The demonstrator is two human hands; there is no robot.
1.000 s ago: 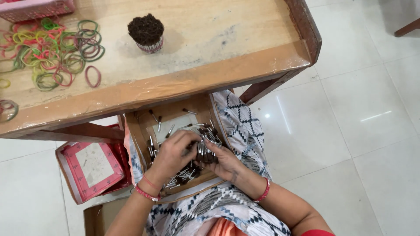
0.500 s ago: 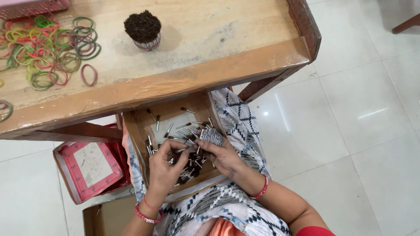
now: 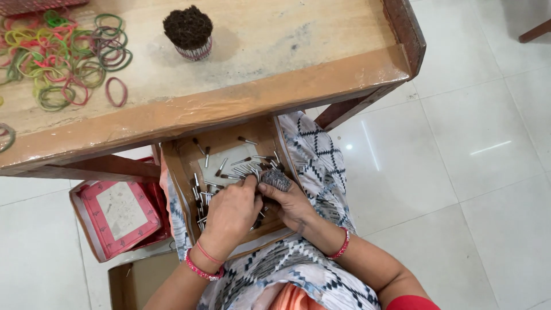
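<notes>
I see my left hand (image 3: 229,209) curled low over the cardboard tray (image 3: 178,172) on the lap, fingers pressed together and bent down among the loose small sticks (image 3: 221,166) lying there; whether they pinch one I cannot tell, since the back of the hand hides the tips. Just beside it, touching at the fingertips, my right hand (image 3: 293,204) grips a tight bundle of sticks (image 3: 275,179), which juts just above its closed fingers. More sticks lie scattered beyond both sets of fingers, toward the wooden table (image 3: 258,92). Well beyond the fingers, on the tabletop, stands a dark-topped banded bundle (image 3: 188,31), with coloured rubber bands (image 3: 63,57) farther left. A pink box (image 3: 117,209) sits on the floor left of my left hand.
</notes>
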